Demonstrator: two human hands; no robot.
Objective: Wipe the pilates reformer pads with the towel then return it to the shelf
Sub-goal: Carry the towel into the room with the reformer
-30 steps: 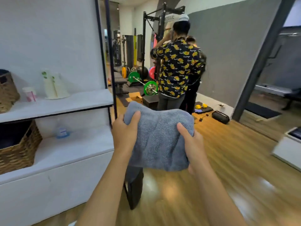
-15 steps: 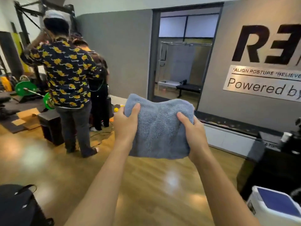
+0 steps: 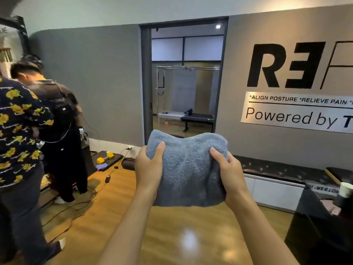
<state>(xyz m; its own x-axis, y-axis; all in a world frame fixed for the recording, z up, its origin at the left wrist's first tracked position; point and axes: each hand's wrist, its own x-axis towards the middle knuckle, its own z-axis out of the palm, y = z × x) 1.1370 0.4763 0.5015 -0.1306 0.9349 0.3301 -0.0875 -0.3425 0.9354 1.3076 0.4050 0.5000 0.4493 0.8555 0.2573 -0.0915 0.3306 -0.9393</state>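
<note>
A folded grey-blue towel (image 3: 188, 169) is held up in front of me at chest height. My left hand (image 3: 148, 167) grips its left edge with the thumb on the front. My right hand (image 3: 230, 172) grips the right edge the same way. Through the open doorway straight ahead, a pilates reformer (image 3: 193, 116) with a black pad and a metal frame stands in the far room. The shelf is out of view.
Two people (image 3: 28, 131) stand close on the left with cables (image 3: 76, 205) trailing over the wooden floor. A low white bench with a dark cushion (image 3: 277, 171) runs along the right wall. A black counter with a cup (image 3: 345, 190) sits at the near right.
My view has swung right, from the white shelf past the two people to the doorway and the lettered wall. Both hands still hold the towel in the same grip.
</note>
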